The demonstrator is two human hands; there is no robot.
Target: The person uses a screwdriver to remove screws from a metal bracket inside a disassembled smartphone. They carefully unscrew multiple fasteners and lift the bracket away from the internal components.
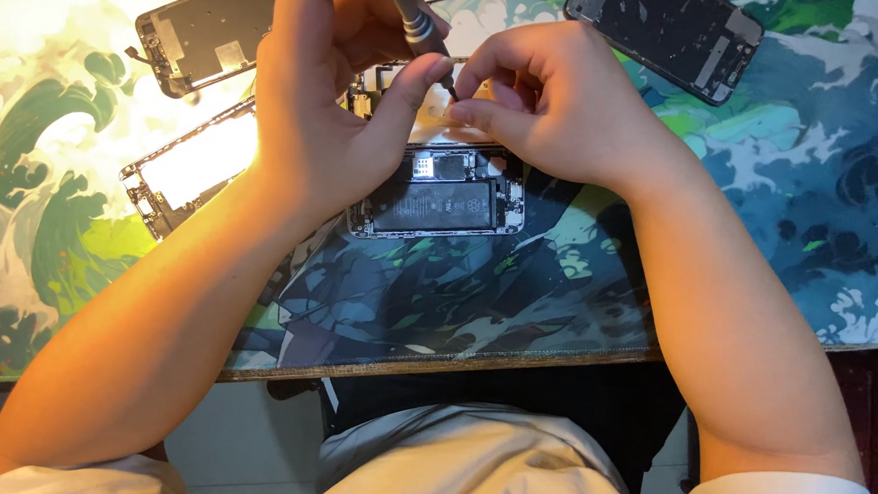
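Currently at the bench, both hands over an opened phone lying on the wave-patterned mat.

Left hand: grip closed round a slim grey screwdriver, thumb pressed along the lower shaft. Shaft slanted, handle end up and away toward the top edge of view, tip down and toward the right hand. Long axis of the tool thus running from upper left to lower right.

Right hand: grip pinched shut, index and thumb tips meeting just beside the tool tip. Whether anything small sits between those fingertips: cannot tell, too small and shadowed.

Phone body: long axis crosswise to the wearer, dark battery showing in the near half, far half hidden under the two hands. Tool tip placed over the far edge of the phone, just beyond the battery, between the two hands. Both hands about equally near the work point; left carries the tool, right steadies at the tip.

Other items: a detached screen panel left of the phone, bright under the lamp, partly under the left wrist; a dark back panel further off at upper left; another dark panel at upper right, well apart from the hands.
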